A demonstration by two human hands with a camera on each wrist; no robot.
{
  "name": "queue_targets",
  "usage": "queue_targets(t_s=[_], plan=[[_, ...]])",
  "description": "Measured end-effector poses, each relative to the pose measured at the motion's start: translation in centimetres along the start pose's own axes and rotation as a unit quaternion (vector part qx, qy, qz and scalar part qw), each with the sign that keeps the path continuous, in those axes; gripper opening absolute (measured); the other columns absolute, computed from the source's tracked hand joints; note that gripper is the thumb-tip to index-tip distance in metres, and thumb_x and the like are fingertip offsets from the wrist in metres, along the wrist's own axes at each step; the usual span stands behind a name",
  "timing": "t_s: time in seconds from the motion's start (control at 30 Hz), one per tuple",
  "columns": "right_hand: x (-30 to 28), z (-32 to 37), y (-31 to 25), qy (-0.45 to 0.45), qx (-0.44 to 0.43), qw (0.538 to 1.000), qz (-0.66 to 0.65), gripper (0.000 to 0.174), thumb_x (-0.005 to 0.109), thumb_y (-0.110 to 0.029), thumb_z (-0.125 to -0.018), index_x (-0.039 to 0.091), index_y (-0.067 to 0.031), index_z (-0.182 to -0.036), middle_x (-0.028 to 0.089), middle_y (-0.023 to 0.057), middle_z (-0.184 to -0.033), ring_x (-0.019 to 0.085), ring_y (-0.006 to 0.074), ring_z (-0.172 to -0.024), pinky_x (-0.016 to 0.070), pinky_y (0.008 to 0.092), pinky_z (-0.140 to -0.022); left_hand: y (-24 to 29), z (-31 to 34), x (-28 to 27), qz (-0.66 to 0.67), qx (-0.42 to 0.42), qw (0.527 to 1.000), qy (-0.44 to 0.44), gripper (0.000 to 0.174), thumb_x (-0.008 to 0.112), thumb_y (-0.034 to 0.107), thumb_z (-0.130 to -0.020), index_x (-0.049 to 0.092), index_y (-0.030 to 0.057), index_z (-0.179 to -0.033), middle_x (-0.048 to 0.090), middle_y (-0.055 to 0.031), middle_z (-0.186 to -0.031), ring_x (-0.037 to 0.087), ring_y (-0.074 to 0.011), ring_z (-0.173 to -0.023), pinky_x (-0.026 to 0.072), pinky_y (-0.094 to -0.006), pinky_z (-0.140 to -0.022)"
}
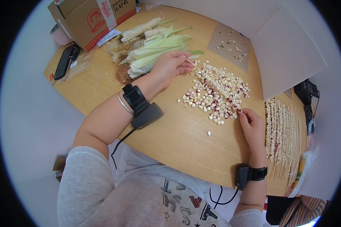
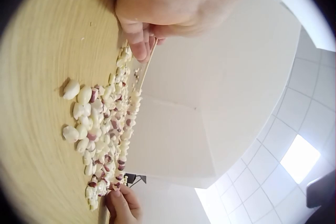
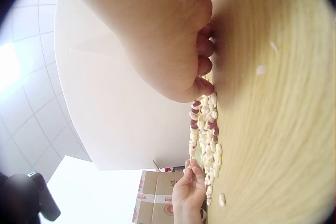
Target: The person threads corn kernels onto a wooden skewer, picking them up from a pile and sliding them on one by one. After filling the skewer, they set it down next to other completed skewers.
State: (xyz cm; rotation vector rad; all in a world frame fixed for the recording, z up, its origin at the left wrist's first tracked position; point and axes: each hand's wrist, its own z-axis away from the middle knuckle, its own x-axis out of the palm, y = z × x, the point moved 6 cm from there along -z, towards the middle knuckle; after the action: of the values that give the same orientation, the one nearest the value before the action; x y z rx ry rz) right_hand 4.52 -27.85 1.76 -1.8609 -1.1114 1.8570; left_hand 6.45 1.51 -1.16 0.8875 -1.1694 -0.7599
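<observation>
Head view: the left hand (image 1: 173, 66) pinches the bare end of a thin pale wooden skewer (image 1: 218, 87) strung with cream and dark-red corn kernels; the right hand (image 1: 252, 123) pinches its far end. It slants over a loose kernel pile (image 1: 201, 99) on the light wooden table (image 1: 170, 140).

Left wrist view: skewer tilted; slackened fingers could let kernels slide off.

Right wrist view: curled fingers hide the tip; overhard pushing might split a kernel.
</observation>
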Motion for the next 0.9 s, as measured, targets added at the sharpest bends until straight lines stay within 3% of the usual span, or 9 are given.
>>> queue_targets(t_s=[0.13, 0.43, 0.5, 0.63, 0.9], plan=[[0.14, -0.09, 0.50, 0.000, -0.001, 1.000, -0.009, 0.013, 0.057, -0.010, -0.082, 0.062, 0.0012, -0.087, 0.053, 0.0040, -0.059, 0.045, 0.0086, -0.054, 0.0371, 0.0234, -0.051, -0.16, -0.11, -0.15, -0.013, -0.003, 1.000, -0.003, 0.022, 0.044, 0.006, -0.090, 0.048, -0.0045, -0.110, 0.058, -0.0145, -0.095, 0.060, -0.0206, -0.087, 0.0503, -0.0281, -0.076], [0.03, -0.05, 0.16, 0.003, 0.000, 1.000, -0.002, 0.014, 0.057, -0.011, -0.082, 0.062, 0.0010, -0.087, 0.054, 0.0041, -0.060, 0.046, 0.0091, -0.054, 0.0379, 0.0235, -0.051, 0.03, -0.01, 0.26, -0.027, -0.002, 0.999, -0.031, 0.023, 0.042, 0.004, -0.089, 0.046, -0.0077, -0.109, 0.057, -0.0182, -0.096, 0.060, -0.0233, -0.086, 0.0511, -0.0287, -0.073], [-0.01, -0.01, -0.03, 0.002, 0.000, 1.000, 0.002, 0.014, 0.057, -0.011, -0.082, 0.062, 0.0010, -0.087, 0.054, 0.0042, -0.060, 0.046, 0.0091, -0.054, 0.0380, 0.0236, -0.051, -0.27, 0.11, 0.48, 0.093, -0.036, 0.994, -0.044, 0.015, 0.044, 0.007, -0.090, 0.047, -0.0023, -0.102, 0.058, -0.0183, -0.096, 0.060, -0.0237, -0.088, 0.0516, -0.0293, -0.075], [0.06, -0.04, 0.08, -0.006, -0.007, 1.000, 0.003, 0.014, 0.057, -0.010, -0.082, 0.062, 0.0012, -0.088, 0.054, 0.0043, -0.060, 0.046, 0.0091, -0.054, 0.0379, 0.0236, -0.051, -0.46, 0.01, 0.44, 0.120, -0.044, 0.991, -0.043, 0.010, 0.046, 0.007, -0.089, 0.047, 0.0008, -0.096, 0.058, -0.0191, -0.095, 0.060, -0.0250, -0.090, 0.0518, -0.0306, -0.075], [0.17, -0.06, 0.62, 0.002, -0.004, 1.000, -0.013, 0.014, 0.056, -0.010, -0.083, 0.062, 0.0012, -0.088, 0.052, 0.0026, -0.059, 0.044, 0.0081, -0.053, 0.0364, 0.0232, -0.050, -0.71, -0.69, -0.12, 0.127, -0.040, 0.990, -0.054, 0.009, 0.053, 0.007, -0.085, 0.050, 0.0025, -0.091, 0.059, -0.0124, -0.082, 0.057, -0.0181, -0.071, 0.0491, -0.0283, -0.064]])
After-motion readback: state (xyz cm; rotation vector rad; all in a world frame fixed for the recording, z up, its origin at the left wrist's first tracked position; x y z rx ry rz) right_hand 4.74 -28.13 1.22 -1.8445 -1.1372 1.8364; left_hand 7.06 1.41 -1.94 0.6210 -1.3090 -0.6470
